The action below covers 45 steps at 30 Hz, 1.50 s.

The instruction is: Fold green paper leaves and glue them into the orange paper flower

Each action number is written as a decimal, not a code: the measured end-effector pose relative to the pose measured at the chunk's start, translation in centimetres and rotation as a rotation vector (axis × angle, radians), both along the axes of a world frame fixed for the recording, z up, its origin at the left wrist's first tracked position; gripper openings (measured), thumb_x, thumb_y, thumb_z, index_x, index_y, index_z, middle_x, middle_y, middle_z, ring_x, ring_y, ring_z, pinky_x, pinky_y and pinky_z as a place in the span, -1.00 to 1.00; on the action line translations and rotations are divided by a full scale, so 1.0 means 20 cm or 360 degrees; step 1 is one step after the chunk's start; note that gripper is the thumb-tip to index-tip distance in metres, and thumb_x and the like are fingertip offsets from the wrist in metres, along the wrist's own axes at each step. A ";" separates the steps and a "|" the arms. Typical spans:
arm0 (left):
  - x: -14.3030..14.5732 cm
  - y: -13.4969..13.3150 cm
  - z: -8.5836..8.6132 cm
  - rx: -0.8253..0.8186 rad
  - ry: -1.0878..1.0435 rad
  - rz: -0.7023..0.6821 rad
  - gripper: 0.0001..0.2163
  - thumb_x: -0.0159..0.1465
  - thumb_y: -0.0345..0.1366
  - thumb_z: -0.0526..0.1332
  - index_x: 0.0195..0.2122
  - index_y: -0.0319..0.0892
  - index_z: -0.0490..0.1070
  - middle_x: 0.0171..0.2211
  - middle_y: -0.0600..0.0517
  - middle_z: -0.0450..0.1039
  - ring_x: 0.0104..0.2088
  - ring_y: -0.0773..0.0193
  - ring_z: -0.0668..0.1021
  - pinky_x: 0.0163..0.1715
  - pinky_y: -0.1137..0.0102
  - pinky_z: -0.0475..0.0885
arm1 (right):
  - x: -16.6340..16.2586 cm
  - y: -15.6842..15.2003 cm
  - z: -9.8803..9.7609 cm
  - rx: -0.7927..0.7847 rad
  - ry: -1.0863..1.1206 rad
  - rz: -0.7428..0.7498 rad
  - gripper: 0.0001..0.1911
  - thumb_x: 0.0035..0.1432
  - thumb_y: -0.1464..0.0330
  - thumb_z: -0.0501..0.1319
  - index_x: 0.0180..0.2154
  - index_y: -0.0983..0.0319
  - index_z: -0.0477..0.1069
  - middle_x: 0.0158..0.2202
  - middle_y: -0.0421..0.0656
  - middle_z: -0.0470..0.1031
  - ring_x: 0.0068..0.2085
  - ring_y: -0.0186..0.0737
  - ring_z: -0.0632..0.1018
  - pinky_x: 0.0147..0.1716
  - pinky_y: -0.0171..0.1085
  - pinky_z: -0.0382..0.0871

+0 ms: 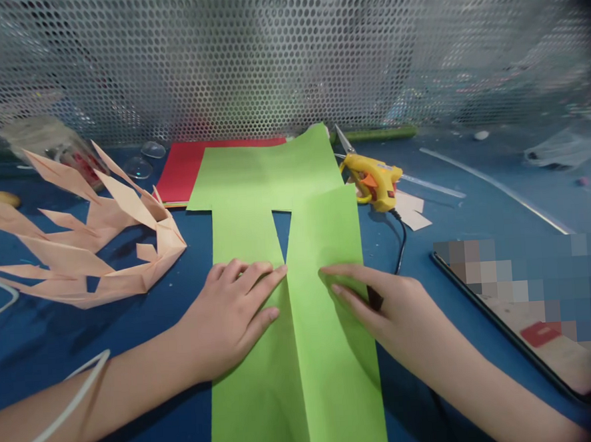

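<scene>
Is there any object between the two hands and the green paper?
Nothing visible: the left hand rests on the green paper, and the right hand touches it too. The glue gun lies beside the paper, not between.

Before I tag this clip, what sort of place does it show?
Probably a papercraft workspace: a blue tabletop holds green paper, a yellow glue gun and a folded peach paper piece.

Cool, moderately dim, soft light. The green paper is among the brightest areas, with a gentle shadow just below the right hand. Behind, the perforated metal screen glints and looks hazy. Wide-angle stretching shows toward the edges; 2 right-hand corners darken. Coarse pixel blocks cover part of the phone.
</scene>
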State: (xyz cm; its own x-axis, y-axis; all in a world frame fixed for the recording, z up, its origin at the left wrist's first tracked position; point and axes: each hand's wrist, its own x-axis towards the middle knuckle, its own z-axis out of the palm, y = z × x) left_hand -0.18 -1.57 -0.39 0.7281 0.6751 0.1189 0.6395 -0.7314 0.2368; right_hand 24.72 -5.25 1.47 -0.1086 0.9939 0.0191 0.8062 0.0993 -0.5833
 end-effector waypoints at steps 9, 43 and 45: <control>0.00 0.00 0.01 0.0001 -0.0001 -0.0060 -0.59 0.51 -0.17 -0.12 0.26 -0.10 0.34 0.13 -0.17 0.43 0.01 -0.11 0.43 -0.06 -0.01 0.30 | 0.01 0.00 0.02 -0.0061 0.0022 -0.0097 -0.61 0.20 0.26 0.10 -0.11 0.23 0.64 -0.70 -0.29 0.30 -0.70 -0.31 0.22 -0.68 -0.32 0.05; -0.02 -0.16 0.04 -0.0328 0.0171 -0.0433 -0.03 0.26 0.34 0.07 0.42 -0.40 -0.04 0.46 -0.27 -0.08 0.47 -0.01 -0.01 0.40 0.10 -0.44 | 0.06 -0.02 0.05 -0.0120 -0.0264 -0.0169 -0.53 0.12 0.08 0.31 -0.02 0.20 0.63 -0.81 -0.38 0.13 -0.76 -0.29 0.18 -0.72 -0.29 -0.03; -0.02 -0.16 0.02 -0.0249 0.0114 -0.0439 -0.08 0.29 0.32 0.06 0.40 -0.39 -0.02 0.46 -0.24 -0.03 0.48 0.08 -0.03 0.38 0.24 -0.50 | 0.07 -0.01 0.06 -0.0123 -0.0297 -0.0150 -0.56 0.10 0.14 0.33 -0.02 0.17 0.63 -0.81 -0.40 0.07 -0.77 -0.30 0.15 -0.74 -0.30 -0.06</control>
State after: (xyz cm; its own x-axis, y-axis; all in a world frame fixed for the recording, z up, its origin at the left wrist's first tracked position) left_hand -0.65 -4.76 0.03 0.8889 0.4573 -0.0288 0.4413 -0.8377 0.3218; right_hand 26.04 -5.53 2.62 -0.0096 0.9975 -0.0695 0.9045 -0.0210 -0.4260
